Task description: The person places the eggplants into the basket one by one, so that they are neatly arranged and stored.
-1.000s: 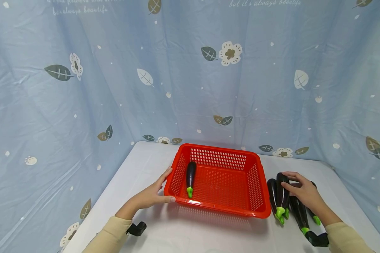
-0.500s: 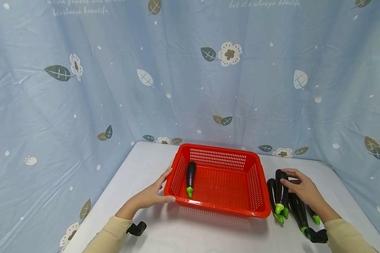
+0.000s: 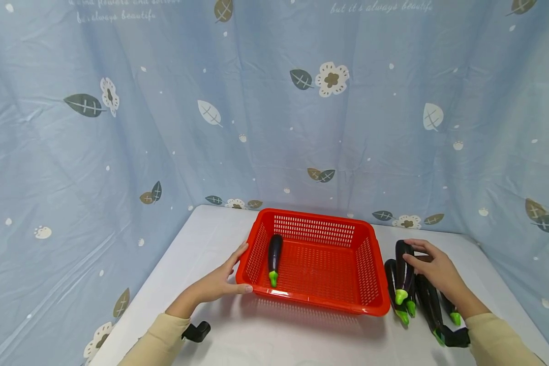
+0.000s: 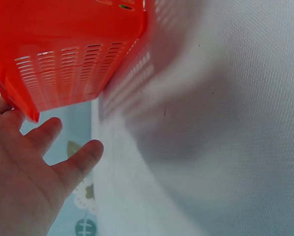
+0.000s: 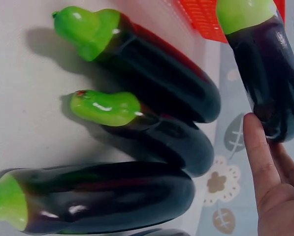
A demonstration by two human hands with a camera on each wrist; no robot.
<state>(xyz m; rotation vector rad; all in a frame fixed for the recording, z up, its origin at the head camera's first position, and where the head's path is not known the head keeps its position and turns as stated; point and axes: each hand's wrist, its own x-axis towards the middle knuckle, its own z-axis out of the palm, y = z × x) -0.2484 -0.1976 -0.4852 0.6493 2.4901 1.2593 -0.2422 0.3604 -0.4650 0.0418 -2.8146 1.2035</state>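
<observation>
My right hand pinches a dark purple eggplant with a green stem end, held above the others at the right. The right wrist view shows this held eggplant apart from several eggplants lying on the white cloth. A red plastic basket stands in the middle, a single eggplant lying along its left side. Against the basket's left rim rests my left hand, thumb at the front corner and fingers spread. Up close, the left wrist view shows those fingers stretched out, some hidden by the rim.
A white-covered table holds everything. Blue curtain with leaf and flower prints hangs behind and to the left and right. Black wrist mounts stick out beside both sleeves.
My right hand has lifted the eggplant off the group, slightly up and to the left. The left hand and the basket stay in place.
</observation>
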